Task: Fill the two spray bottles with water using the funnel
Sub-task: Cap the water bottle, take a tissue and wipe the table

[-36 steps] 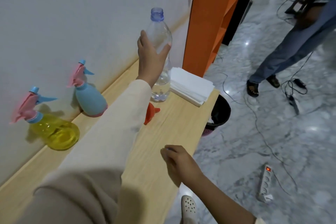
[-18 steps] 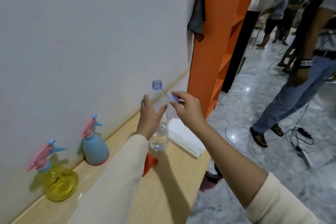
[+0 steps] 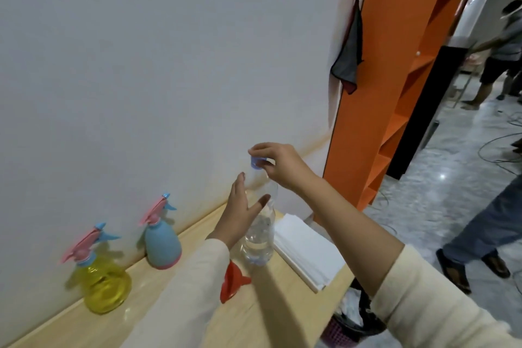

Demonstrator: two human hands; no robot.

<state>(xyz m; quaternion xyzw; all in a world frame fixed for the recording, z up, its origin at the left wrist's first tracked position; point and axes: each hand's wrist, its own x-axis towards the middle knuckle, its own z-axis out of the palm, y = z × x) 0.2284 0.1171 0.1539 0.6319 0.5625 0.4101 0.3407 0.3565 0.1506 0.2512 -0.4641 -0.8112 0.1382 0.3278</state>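
A clear plastic water bottle (image 3: pixel 258 237) stands upright on the wooden shelf (image 3: pixel 271 319), partly filled. My left hand (image 3: pixel 240 213) wraps around its upper body. My right hand (image 3: pixel 278 162) pinches the blue cap (image 3: pixel 256 161) at the bottle's top. An orange funnel (image 3: pixel 233 281) lies on its side on the shelf, just in front of the bottle and partly behind my left sleeve. Two spray bottles stand against the wall to the left: a blue one (image 3: pixel 162 243) and a yellow one (image 3: pixel 103 281), both with pink and blue trigger heads on.
A stack of white paper napkins (image 3: pixel 306 251) lies right of the bottle. A dark waste basket (image 3: pixel 348 325) sits below the shelf's right edge. An orange shelving unit (image 3: pixel 387 87) rises behind. People stand on the marble floor, among cables, at right.
My right hand rose from the shelf's edge to the bottle's cap and now grips it. The camera tilted upward. My left hand stayed on the bottle.
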